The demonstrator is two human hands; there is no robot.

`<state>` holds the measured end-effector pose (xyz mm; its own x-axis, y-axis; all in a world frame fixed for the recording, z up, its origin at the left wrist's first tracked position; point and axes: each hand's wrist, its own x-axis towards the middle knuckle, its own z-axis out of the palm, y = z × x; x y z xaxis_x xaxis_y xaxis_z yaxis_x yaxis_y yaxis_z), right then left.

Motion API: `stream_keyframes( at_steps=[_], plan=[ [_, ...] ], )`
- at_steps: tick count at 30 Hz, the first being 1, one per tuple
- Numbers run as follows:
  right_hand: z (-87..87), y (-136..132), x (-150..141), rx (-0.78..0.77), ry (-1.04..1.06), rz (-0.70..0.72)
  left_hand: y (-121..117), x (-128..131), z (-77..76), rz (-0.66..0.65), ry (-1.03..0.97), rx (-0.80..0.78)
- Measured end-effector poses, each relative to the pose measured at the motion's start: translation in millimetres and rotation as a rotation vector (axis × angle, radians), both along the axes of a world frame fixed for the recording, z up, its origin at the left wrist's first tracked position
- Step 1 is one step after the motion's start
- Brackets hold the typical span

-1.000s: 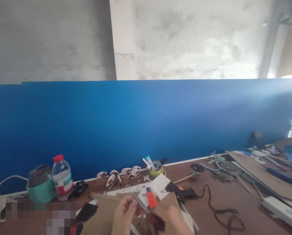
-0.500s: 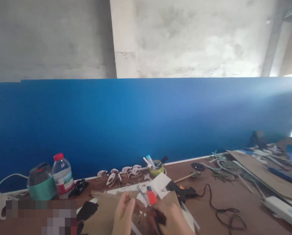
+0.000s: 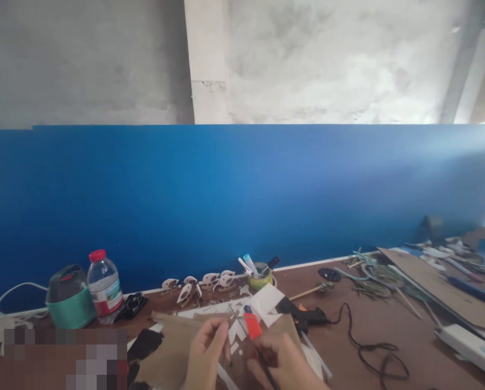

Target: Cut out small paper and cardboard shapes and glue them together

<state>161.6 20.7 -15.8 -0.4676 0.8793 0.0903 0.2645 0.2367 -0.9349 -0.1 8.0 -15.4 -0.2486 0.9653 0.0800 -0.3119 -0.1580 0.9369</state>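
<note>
My right hand (image 3: 280, 357) is closed around the dark handle of a pair of scissors (image 3: 266, 367), whose thin blades point up and to the left. My left hand (image 3: 210, 344) has thumb and forefinger pinched together near the blade tips; any small piece between them is too small to make out. Beyond the right hand lies an orange-red piece (image 3: 252, 326) with a blue end, beside a folded white sheet (image 3: 265, 304). White scraps (image 3: 234, 347) are scattered between the hands on brown cardboard (image 3: 165, 352).
Several white cut-out shapes (image 3: 185, 293) line the back edge near a green pen cup (image 3: 262, 280). A black glue gun (image 3: 307, 315) and its cord lie to the right, with a power strip (image 3: 470, 346) farther over. At left stand a bottle (image 3: 105, 290) and a teal container (image 3: 70, 309).
The scissor blades, spread apart before, now look closer together and less distinct. My right hand has turned slightly; my left stays pinched nearby. The view has shifted a little.
</note>
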Motion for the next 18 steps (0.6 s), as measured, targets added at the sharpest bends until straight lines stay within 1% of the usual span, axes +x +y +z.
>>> stream_keyframes(
  at_steps=[4,6,9,13,16,18],
  plan=[
    [3.2,-1.0,-0.5,-0.023,0.028,-0.102,3.2,1.0,-1.1,-0.057,-0.063,-0.010],
    [7.2,-2.6,-0.4,-0.021,0.012,-0.109,6.2,-0.8,-4.0,-0.068,-0.052,-0.013],
    [18.2,-7.7,-0.7,-0.009,-0.035,-0.088,9.2,-5.1,-6.2,-0.082,-0.051,-0.023],
    [33.4,-16.3,-3.5,-0.159,-0.042,-0.009,4.7,-6.7,2.1,-0.107,-0.095,-0.027],
    [35.0,-18.8,-5.9,-0.229,-0.030,0.003,-1.7,-4.0,10.8,-0.124,-0.135,0.005],
    [32.7,-18.8,-6.5,-0.225,-0.025,0.008,-4.4,-1.9,14.2,-0.160,-0.183,-0.005]
  ],
)
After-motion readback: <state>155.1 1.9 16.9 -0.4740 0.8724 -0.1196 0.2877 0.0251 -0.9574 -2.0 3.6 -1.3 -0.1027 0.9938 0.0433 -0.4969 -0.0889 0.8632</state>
